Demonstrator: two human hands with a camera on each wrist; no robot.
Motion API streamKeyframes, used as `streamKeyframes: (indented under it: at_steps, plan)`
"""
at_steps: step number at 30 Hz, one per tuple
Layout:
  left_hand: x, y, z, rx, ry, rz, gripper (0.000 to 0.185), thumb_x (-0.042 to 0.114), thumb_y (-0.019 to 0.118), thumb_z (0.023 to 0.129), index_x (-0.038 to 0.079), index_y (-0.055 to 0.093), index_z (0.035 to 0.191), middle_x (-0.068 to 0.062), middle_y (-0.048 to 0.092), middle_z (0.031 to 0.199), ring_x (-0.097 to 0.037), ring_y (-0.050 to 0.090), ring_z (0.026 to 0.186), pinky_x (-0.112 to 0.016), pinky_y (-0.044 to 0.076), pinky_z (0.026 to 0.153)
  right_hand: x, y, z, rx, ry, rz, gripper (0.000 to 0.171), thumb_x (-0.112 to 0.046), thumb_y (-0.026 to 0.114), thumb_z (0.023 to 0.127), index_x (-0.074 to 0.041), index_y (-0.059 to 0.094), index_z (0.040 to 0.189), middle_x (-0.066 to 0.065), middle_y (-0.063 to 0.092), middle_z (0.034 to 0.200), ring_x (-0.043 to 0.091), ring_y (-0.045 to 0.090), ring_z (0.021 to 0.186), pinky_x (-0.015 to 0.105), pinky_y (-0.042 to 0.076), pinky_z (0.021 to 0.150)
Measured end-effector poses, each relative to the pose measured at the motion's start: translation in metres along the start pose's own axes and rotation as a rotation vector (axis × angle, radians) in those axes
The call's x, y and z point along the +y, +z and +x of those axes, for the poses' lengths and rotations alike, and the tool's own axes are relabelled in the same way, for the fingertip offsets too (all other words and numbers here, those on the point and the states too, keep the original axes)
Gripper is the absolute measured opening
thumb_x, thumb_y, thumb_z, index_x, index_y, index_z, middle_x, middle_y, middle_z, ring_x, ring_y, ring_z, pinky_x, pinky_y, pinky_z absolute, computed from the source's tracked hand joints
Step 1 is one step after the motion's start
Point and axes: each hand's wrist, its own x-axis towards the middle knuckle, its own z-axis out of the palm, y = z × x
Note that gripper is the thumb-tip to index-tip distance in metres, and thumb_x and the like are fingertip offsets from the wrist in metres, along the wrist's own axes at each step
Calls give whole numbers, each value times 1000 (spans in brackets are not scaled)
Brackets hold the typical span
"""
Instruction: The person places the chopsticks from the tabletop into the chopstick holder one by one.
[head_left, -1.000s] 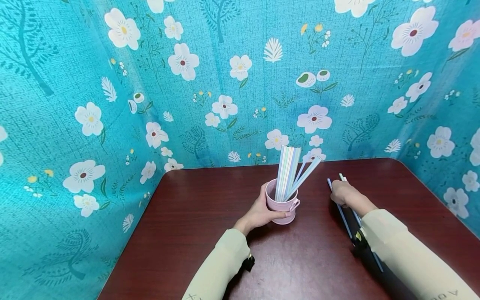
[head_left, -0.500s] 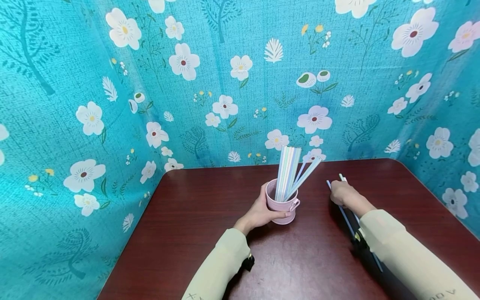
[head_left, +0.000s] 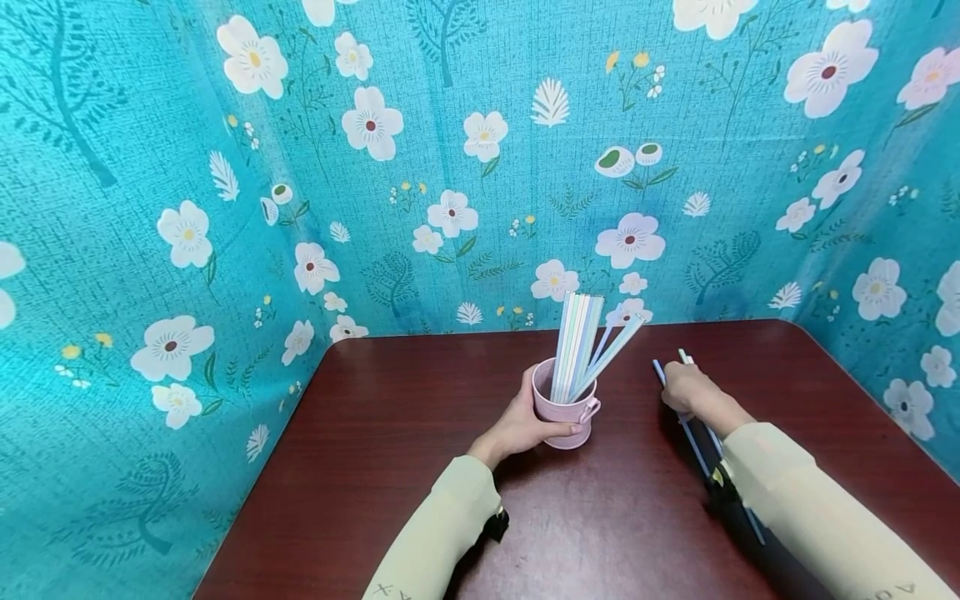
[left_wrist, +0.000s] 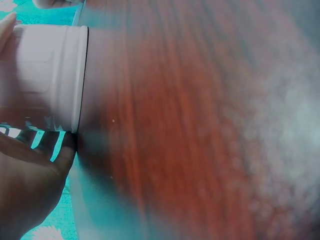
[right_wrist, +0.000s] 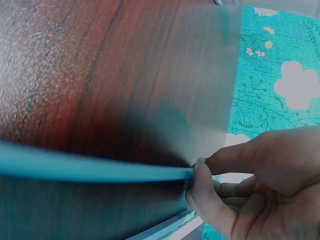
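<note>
A small pink metal bucket [head_left: 558, 414] stands upright on the table, gripped round its side by my left hand [head_left: 516, 427]. Inside it leans a bundle of pastel straws [head_left: 577, 342], a few of them tilted to the right. The left wrist view has the bucket's wall [left_wrist: 45, 75] between the fingers and thumb. To the right, my right hand [head_left: 693, 392] is down at the table among loose straws. Its thumb and finger pinch the end of a blue straw [right_wrist: 100, 169] in the right wrist view. Paler straws [right_wrist: 172, 226] lie just beside it.
Dark red-brown wood makes up the tabletop [head_left: 390, 408]. A turquoise flowered cloth [head_left: 450, 167] hangs behind it and along both sides. In the right wrist view, the bucket's edge [right_wrist: 270, 4] shows faintly at the top.
Both hands stay almost where they were. The head view has shifted very slightly; the bucket and straws keep their places.
</note>
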Motion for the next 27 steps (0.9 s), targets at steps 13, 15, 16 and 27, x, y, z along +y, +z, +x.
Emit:
streamKeyframes:
  at_steps: [13, 15, 16, 27]
  plan:
    - [0, 2, -1, -7, 3, 0, 109, 20, 96, 72, 43, 25, 152, 11, 48, 145, -9, 47, 131, -37, 35, 114, -7, -13, -6, 54, -68, 17, 15, 3, 53, 90, 5, 58, 76, 10, 63, 60, 19, 66, 53, 32, 56, 54]
    - [0, 2, 0, -7, 3, 0, 109, 21, 96, 72, 43, 25, 152, 12, 48, 145, -9, 47, 131, -37, 35, 114, -9, -18, -8, 68, -82, 80, 15, 2, 54, 91, 6, 59, 78, 9, 65, 59, 18, 68, 53, 35, 58, 56]
    - [-1, 2, 0, -7, 2, 0, 109, 21, 96, 72, 43, 25, 152, 12, 48, 145, -9, 47, 131, -37, 35, 114, -11, -21, -10, 71, -85, 132, 15, 2, 54, 93, 8, 60, 80, 11, 65, 60, 19, 69, 53, 37, 60, 57]
    - [0, 0, 1, -5, 7, 3, 109, 21, 95, 73, 38, 24, 154, 10, 48, 146, -11, 47, 132, -39, 35, 114, -26, -50, -36, 192, -219, 368, 24, -7, 57, 100, 14, 67, 96, 16, 72, 72, 24, 74, 63, 32, 61, 62]
